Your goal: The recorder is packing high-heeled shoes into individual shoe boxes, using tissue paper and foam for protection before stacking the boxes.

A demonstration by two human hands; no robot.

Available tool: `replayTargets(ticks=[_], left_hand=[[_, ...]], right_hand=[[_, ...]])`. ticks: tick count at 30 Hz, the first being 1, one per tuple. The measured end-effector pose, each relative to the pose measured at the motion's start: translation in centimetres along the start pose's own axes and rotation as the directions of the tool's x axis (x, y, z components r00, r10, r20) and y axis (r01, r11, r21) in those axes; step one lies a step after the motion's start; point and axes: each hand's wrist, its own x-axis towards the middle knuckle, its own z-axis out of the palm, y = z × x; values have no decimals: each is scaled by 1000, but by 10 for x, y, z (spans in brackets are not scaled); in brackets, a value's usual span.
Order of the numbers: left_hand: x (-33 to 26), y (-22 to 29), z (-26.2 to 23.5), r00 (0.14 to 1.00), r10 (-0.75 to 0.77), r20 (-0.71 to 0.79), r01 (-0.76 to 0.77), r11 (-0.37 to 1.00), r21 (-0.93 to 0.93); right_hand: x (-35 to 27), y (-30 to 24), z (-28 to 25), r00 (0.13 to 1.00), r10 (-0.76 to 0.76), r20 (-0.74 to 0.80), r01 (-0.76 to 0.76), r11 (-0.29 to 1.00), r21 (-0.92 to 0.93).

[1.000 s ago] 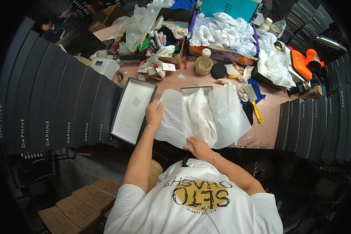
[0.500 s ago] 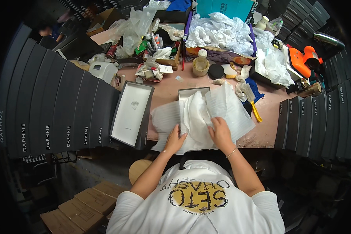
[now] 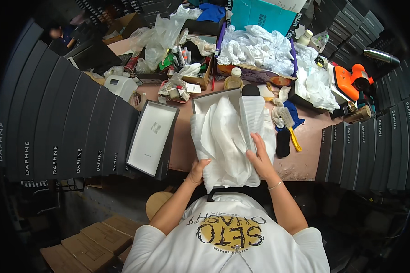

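In front of me is a shoebox (image 3: pixel 200 102), lined with white tissue paper (image 3: pixel 225 136) bunched in the middle; whatever lies beneath the paper is hidden. Thin white foam sheeting (image 3: pixel 252 109) stands up along the box's sides and hangs over its edges. My left hand (image 3: pixel 198 170) is closed round the near left corner of the box, thumb over the sheeting. On the opposite side my right hand (image 3: pixel 262 159) rests against the foam with its fingers apart. A box lid (image 3: pixel 151 136), white inside, lies to the left of the box.
Tall stacks of dark boxes (image 3: pixel 73 123) rise at left and right. A yellow-handled brush (image 3: pixel 292 132) and a black oval pad (image 3: pixel 283 142) lie right of the shoebox. Behind stand a bottle (image 3: pixel 234 79), a bin of crumpled paper (image 3: pixel 257 48) and an orange tool (image 3: pixel 348 82).
The shoebox has come nearer to me and looks raised. The foam flaps, spread out before, now stand against its sides. My left hand has gone to its edge, and the black pad is uncovered.
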Motion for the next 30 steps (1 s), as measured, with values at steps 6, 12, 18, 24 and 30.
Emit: replayTargets(ticks=[6,12,18,24,30], left_hand=[[46,-32,-18,983,-56,-173,67,996,58],[42,-64,-21,922,246,-300,-1,774,633],[19,-8,-4,840,540,-45,-293,522,801],[23,30,-10,913,380,-146,-292,862,414],[45,62,-2,984,-95,154,150,902,-406]], right_hand=[[22,89,36,903,382,195,-427,847,317],[25,42,54,960,-273,-58,227,885,-405],[51,54,117,938,335,91,-267,863,-428],[40,18,78,990,74,119,-91,986,141],[24,-55,58,981,-10,193,-23,986,166]])
